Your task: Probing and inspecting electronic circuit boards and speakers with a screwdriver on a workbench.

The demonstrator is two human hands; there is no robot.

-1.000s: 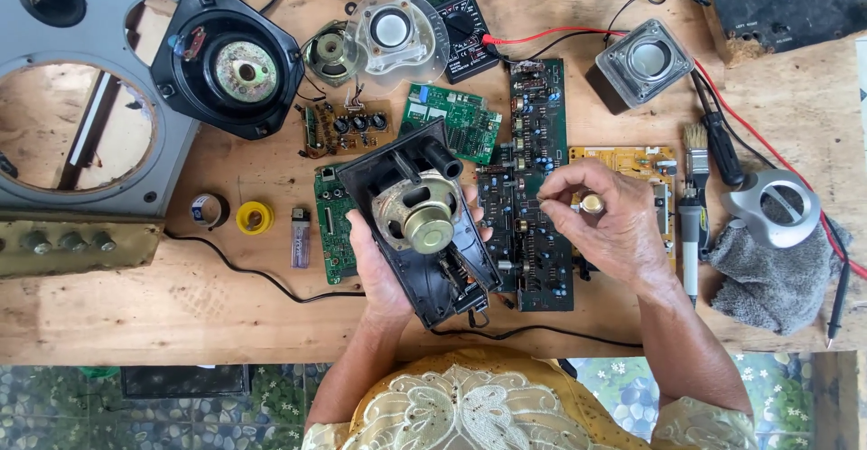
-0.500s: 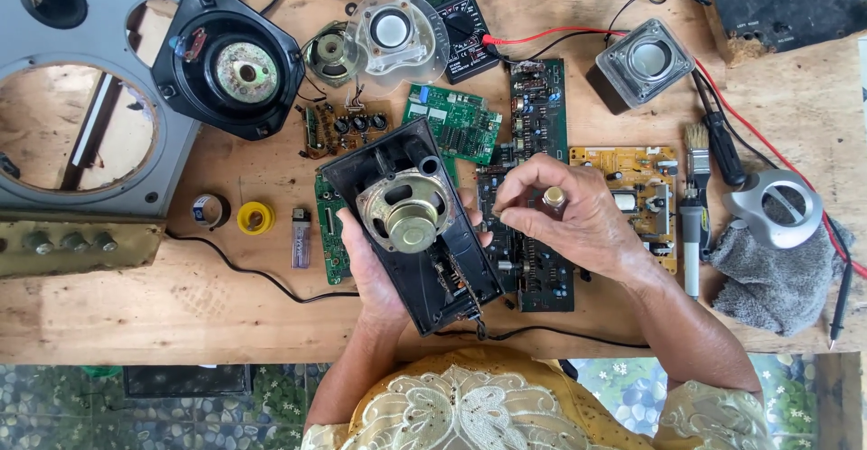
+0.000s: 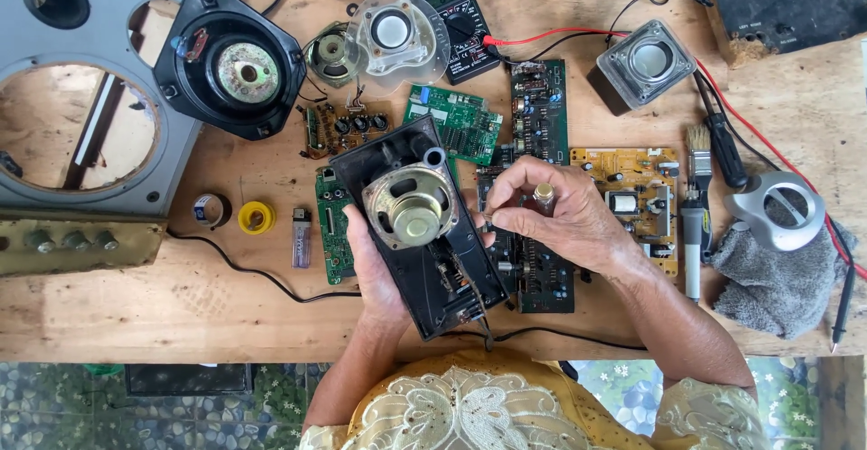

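The left hand (image 3: 384,274) cradles a black plastic speaker housing with a round metal speaker driver (image 3: 417,220) from below, fingers wrapped under its edge, tilted above the wooden table (image 3: 135,310). The right hand (image 3: 564,220) pinches a small brass-tipped tool (image 3: 544,199), held just beside the housing's right edge. The work looks like opening or fastening the housing; next the tip must meet its fixing point squarely. Green circuit boards (image 3: 461,120), a digital multimeter (image 3: 461,26) and a grey cloth (image 3: 777,287) crowd the table; patterned tile floor shows below.

My electronics repair bench — bare wooden tabletop (image 3: 108,310) strewn with green circuit boards (image 3: 462,123), a black multimeter (image 3: 459,27), loose round speakers (image 3: 237,73).
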